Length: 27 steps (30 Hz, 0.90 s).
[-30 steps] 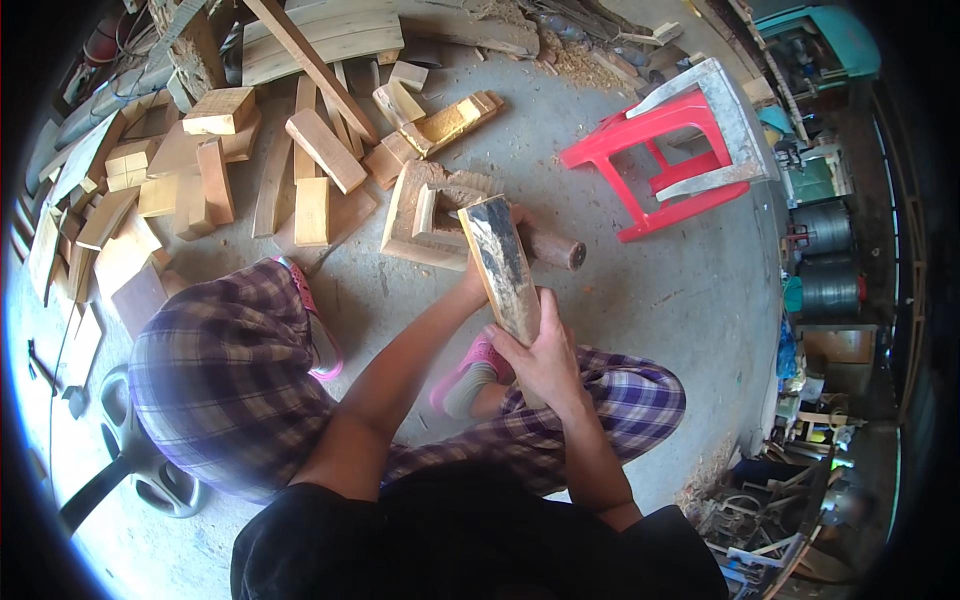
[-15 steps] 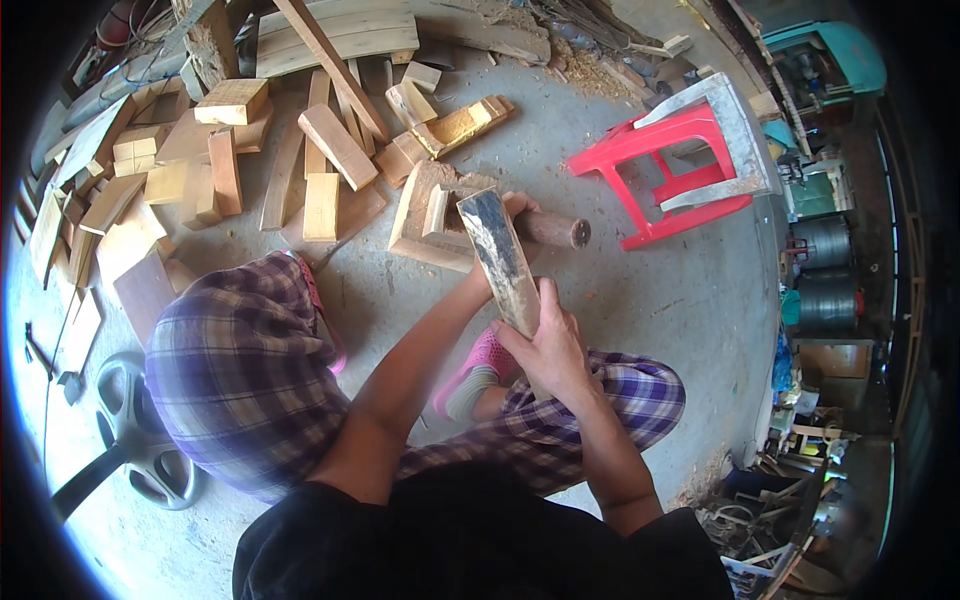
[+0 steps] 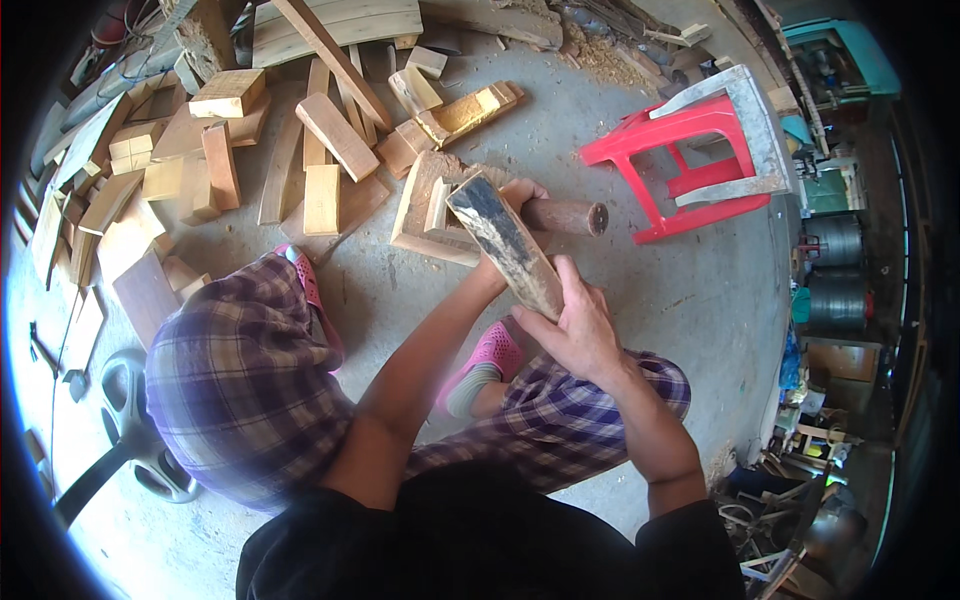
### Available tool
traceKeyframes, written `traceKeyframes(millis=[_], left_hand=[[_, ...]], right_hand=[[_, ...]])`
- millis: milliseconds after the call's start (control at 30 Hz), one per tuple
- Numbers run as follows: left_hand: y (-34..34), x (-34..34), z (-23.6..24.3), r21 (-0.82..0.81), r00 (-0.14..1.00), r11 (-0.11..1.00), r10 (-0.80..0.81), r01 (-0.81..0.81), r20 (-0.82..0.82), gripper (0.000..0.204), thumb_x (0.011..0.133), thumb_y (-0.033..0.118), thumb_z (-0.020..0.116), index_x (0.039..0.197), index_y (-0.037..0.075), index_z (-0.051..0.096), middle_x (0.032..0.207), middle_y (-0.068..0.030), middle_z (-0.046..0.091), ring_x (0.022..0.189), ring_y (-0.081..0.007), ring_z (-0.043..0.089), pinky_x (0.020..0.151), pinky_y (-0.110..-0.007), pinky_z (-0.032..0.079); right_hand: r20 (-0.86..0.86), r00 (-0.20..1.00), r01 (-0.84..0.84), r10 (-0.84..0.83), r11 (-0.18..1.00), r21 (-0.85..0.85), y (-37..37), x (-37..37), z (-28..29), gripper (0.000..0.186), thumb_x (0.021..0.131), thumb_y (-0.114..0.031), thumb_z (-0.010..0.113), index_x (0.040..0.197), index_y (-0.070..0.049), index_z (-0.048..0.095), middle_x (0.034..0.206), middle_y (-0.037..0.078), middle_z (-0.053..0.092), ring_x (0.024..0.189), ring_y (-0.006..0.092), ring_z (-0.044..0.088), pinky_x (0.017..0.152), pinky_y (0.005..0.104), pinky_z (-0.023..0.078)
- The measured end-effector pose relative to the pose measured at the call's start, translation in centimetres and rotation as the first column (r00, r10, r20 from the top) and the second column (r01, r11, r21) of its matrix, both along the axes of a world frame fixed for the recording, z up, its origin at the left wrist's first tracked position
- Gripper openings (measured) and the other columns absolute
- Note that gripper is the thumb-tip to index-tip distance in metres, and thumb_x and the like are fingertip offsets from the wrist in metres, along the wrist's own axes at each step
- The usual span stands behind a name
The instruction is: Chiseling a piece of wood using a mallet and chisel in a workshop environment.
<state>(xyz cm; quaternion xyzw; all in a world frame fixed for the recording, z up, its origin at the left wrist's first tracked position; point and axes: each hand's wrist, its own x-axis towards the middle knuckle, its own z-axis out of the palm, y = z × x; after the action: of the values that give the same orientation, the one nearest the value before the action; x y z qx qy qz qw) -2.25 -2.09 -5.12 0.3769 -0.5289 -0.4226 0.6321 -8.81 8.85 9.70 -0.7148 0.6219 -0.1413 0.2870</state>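
Note:
My right hand (image 3: 585, 325) grips the near end of a flat wooden bar (image 3: 507, 245) with a blackened upper face. The bar slants up and left, over my left wrist. Beyond it, my left hand (image 3: 525, 190) is partly hidden, its fingers curled round something I cannot make out. Close by that hand lies a short brown wooden cylinder (image 3: 570, 217), its round end facing right. A thick wooden block (image 3: 413, 215) with a rough top rests on the floor to the left, and a smaller pale block (image 3: 438, 212) stands against it.
Many cut wood pieces (image 3: 322, 200) are heaped at the upper left. A red plastic stool (image 3: 655, 180) with a grey piece on it lies tipped at the upper right. My feet in pink clogs (image 3: 495, 350) flank the work. A grey spoked wheel (image 3: 125, 425) lies lower left.
My right hand has shifted slightly right, and the bar now tilts further left. My left hand stays beside the wood block. The whole view has shifted a little.

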Motion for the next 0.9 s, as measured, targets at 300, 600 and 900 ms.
traceKeyframes(millis=[300, 600, 900], left_hand=[[0.6, 0.2, 1.1, 0.051, 0.986, 0.994, -0.090, 0.098, -0.140, 0.034, 0.077, 0.007, 0.076, 0.106, 0.004, 0.059, 0.099, -0.0093, 0.063, 0.089, -0.0166, 0.061, 0.078, -0.031, 0.052], [-0.3, 1.4, 4.3, 0.124, 0.997, 0.989, 0.083, -0.083, 0.001, 0.019, 0.067, 0.003, 0.071, 0.082, 0.002, 0.060, 0.080, -0.0153, 0.063, 0.081, -0.0375, 0.062, 0.071, -0.043, 0.048], [0.0, 1.7, 5.2, 0.033, 0.988, 0.989, 0.145, -0.147, 0.050, 0.022, 0.067, 0.009, 0.075, 0.082, 0.005, 0.059, 0.079, -0.0118, 0.062, 0.081, -0.0350, 0.061, 0.073, -0.043, 0.045]], right_hand=[[0.033, 0.999, 0.005, 0.001, 0.981, -0.193, -2.7, -2.0, 2.7, 0.050, 0.080, -0.023, 0.077, 0.115, 0.002, 0.052, 0.093, 0.020, 0.070, 0.085, 0.0314, 0.071, 0.074, 0.0399, 0.054], [0.335, 0.908, 0.298, -0.253, 0.950, -0.092, -1.1, -1.5, 3.3, 0.053, 0.084, -0.017, 0.073, 0.125, 0.003, 0.045, 0.105, 0.015, 0.065, 0.095, 0.0195, 0.063, 0.084, 0.0344, 0.050], [0.552, 0.805, 0.401, -0.219, 0.885, -0.234, 0.8, -4.3, 3.9, 0.048, 0.083, -0.011, 0.068, 0.122, 0.001, 0.043, 0.100, 0.008, 0.057, 0.077, 0.0134, 0.057, 0.068, 0.0286, 0.050]])
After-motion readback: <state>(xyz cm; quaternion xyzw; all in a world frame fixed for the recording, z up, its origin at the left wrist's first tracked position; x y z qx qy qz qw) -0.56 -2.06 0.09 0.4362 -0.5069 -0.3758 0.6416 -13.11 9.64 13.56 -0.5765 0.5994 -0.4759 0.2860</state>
